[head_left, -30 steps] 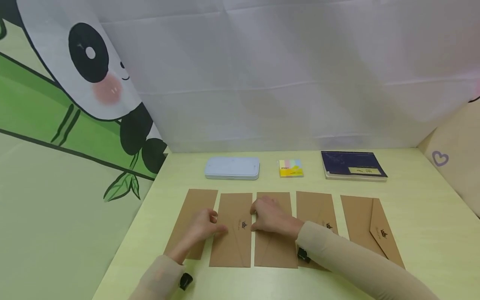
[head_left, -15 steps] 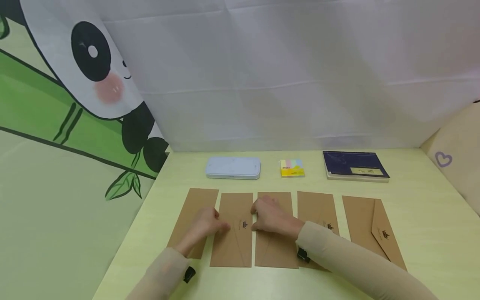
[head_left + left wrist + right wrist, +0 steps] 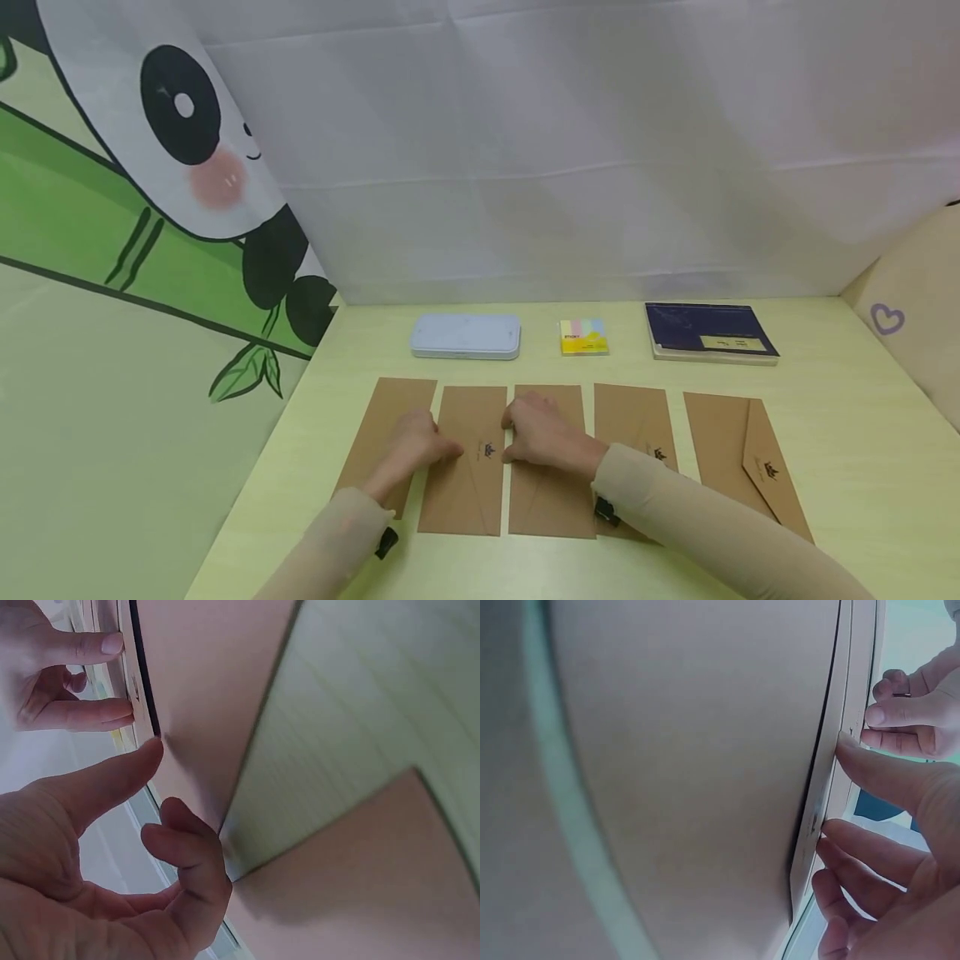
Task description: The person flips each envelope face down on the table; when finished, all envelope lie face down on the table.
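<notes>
Several brown paper envelopes lie in a row on the table. On the second envelope [image 3: 459, 500] from the left, my left hand [image 3: 416, 443] rests its thumb [image 3: 127, 769] left of the printed crown. Its other fingers bend near that envelope's left edge, overlapping the first envelope [image 3: 401, 396]. My right hand [image 3: 545, 433] is over the third envelope [image 3: 552, 512], its thumb and fingertips at the gap beside the second one. The right wrist view shows its thumb [image 3: 881, 769] and fingers spread apart, tips at the paper. Neither hand grips anything.
The fourth envelope [image 3: 630, 408] is partly under the right sleeve [image 3: 697, 517], the fifth envelope [image 3: 716, 442] right of it. Behind the row stand a pale blue case [image 3: 465, 335], a sticky-note pack [image 3: 583, 337] and a dark blue book [image 3: 705, 327]. A white cloth [image 3: 562, 167] hangs behind.
My left hand has slid slightly right and its thumb reaches a little further onto the second envelope. The right hand and the envelopes look unmoved.
</notes>
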`<action>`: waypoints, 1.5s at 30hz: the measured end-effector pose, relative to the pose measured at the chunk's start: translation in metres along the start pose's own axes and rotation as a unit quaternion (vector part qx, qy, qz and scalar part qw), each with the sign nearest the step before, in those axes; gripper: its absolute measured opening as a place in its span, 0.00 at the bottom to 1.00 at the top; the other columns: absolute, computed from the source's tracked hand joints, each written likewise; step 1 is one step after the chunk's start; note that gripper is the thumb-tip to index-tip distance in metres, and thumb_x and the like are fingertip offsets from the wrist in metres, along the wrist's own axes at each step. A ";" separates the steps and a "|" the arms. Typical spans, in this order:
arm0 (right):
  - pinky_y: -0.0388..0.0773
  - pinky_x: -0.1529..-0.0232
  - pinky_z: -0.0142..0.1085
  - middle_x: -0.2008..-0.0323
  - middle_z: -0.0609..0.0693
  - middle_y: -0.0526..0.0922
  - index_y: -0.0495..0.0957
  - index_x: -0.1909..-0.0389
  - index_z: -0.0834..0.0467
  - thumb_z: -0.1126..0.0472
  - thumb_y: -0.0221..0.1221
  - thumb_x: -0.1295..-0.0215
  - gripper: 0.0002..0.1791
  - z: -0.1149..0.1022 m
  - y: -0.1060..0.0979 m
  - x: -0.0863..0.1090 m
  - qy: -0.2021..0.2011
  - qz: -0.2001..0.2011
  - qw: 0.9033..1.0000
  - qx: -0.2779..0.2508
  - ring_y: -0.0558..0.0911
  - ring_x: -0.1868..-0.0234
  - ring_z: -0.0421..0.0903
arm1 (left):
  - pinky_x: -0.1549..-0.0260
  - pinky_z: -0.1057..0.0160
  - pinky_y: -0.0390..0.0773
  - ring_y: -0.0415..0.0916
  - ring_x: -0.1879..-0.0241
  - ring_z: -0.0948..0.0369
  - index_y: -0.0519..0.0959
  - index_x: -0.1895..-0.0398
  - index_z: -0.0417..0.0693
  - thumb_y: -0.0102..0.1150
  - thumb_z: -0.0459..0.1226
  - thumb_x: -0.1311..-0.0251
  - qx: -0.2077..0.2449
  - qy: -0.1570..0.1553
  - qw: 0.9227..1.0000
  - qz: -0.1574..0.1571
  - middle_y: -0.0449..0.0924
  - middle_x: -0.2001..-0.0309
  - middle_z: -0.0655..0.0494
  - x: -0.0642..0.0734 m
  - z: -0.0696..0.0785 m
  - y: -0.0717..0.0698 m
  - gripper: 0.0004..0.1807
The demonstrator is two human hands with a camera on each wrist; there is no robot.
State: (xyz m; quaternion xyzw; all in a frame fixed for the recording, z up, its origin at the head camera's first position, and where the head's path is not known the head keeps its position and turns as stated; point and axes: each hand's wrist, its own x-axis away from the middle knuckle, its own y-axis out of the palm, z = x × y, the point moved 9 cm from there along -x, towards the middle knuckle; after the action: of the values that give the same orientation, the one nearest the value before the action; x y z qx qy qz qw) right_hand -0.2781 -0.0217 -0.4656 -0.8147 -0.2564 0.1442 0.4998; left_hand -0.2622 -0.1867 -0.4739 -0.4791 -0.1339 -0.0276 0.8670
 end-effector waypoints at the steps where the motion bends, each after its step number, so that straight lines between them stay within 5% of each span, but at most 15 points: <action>1: 0.64 0.60 0.43 0.67 0.46 0.81 0.86 0.65 0.57 0.52 0.76 0.59 0.20 0.000 0.000 0.000 0.002 0.000 1.000 -0.002 0.71 0.63 0.46 | 0.86 0.65 0.61 0.63 0.83 0.60 0.71 0.84 0.43 0.78 0.41 0.62 -0.002 -0.001 1.000 0.002 0.65 0.83 0.54 -0.001 0.000 0.001 0.21; 23: 0.63 0.60 0.42 0.70 0.43 0.80 0.86 0.66 0.55 0.50 0.77 0.60 0.20 0.004 0.001 -0.001 0.015 0.004 1.000 -0.013 0.70 0.66 0.44 | 0.77 0.61 0.69 0.68 0.74 0.55 0.74 0.69 0.33 0.82 0.42 0.71 -0.017 -0.017 1.000 0.014 0.71 0.75 0.50 -0.009 0.000 -0.003 0.31; 29: 0.63 0.64 0.41 0.77 0.40 0.75 0.84 0.72 0.54 0.50 0.77 0.61 0.17 0.002 -0.001 0.000 0.005 0.011 1.000 -0.009 0.69 0.70 0.44 | 0.74 0.60 0.71 0.69 0.73 0.54 0.75 0.67 0.32 0.83 0.42 0.72 -0.010 -0.018 1.000 0.021 0.72 0.73 0.49 -0.008 -0.001 -0.005 0.32; 38: 0.61 0.65 0.39 0.81 0.40 0.72 0.84 0.74 0.54 0.50 0.77 0.61 0.16 0.002 -0.001 0.001 0.007 0.008 1.000 -0.006 0.68 0.72 0.44 | 0.83 0.64 0.62 0.63 0.80 0.60 0.74 0.81 0.40 0.80 0.43 0.67 -0.010 -0.016 1.000 0.013 0.66 0.81 0.55 -0.006 0.000 -0.008 0.22; 45: 0.62 0.66 0.38 0.82 0.41 0.71 0.84 0.74 0.54 0.50 0.76 0.60 0.16 0.001 -0.001 0.003 0.007 0.007 1.000 -0.003 0.68 0.73 0.44 | 0.87 0.68 0.47 0.45 0.86 0.66 0.57 0.94 0.52 0.77 0.39 0.63 -0.007 -0.008 1.000 0.005 0.47 0.88 0.63 -0.006 0.000 -0.011 0.31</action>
State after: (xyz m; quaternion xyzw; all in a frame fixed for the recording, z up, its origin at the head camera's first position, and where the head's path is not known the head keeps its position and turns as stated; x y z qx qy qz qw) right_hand -0.2770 -0.0190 -0.4651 -0.8187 -0.2479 0.1414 0.4983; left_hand -0.2695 -0.1928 -0.4666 -0.4860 -0.1381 -0.0201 0.8628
